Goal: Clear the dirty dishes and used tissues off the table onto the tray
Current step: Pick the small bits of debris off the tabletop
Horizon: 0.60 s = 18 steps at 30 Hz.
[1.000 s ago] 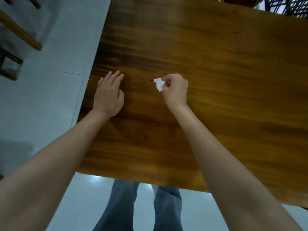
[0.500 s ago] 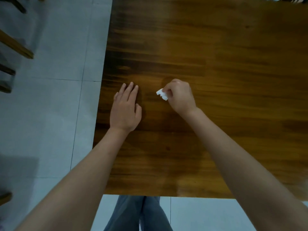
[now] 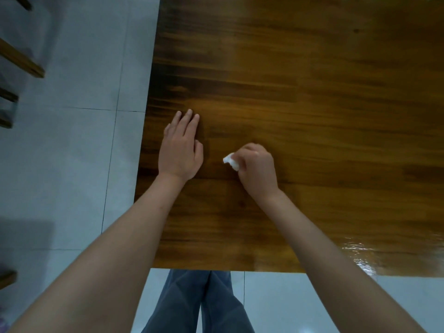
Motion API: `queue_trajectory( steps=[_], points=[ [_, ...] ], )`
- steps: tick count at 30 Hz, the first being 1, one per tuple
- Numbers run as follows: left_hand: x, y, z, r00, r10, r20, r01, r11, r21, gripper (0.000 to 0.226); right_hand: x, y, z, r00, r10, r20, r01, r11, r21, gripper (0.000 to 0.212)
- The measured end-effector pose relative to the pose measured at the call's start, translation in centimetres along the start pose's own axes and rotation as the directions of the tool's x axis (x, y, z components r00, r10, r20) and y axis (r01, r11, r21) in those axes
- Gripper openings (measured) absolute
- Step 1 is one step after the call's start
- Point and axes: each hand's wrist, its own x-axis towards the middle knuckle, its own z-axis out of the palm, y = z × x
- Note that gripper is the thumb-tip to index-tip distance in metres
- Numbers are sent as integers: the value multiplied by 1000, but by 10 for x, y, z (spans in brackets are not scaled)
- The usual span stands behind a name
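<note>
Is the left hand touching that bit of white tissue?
Apart. The head view shows the left hand lying flat on the table, with bare wood between it and the tissue, which the right hand pinches.

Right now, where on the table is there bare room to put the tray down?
The wooden table is bare beyond both hands and along its right side, past the right hand, which grips a white tissue. The near-left corner is crowded: the left hand rests flat there, with both forearms across it. No tray is in view.
</note>
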Motion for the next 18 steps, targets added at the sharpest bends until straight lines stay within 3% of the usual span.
queue_trajectory(
  steps=[8,11,15,18],
  points=[
    [-2,5,-5,1000,-14,23,15,1000,-12,49,-86,-12,2,993,20,115,-29,996,82,18],
    [-1,5,-6,1000,-15,23,16,1000,-18,49,-81,-5,-6,986,-24,162,16,999,52,17],
    [0,4,-5,1000,-15,18,15,1000,-19,49,-40,10,-8,980,201,-7,-201,979,31,11],
    [0,3,-4,1000,-11,14,12,1000,-14,49,-71,-7,0,991,137,13,-137,990,40,11]
  ],
)
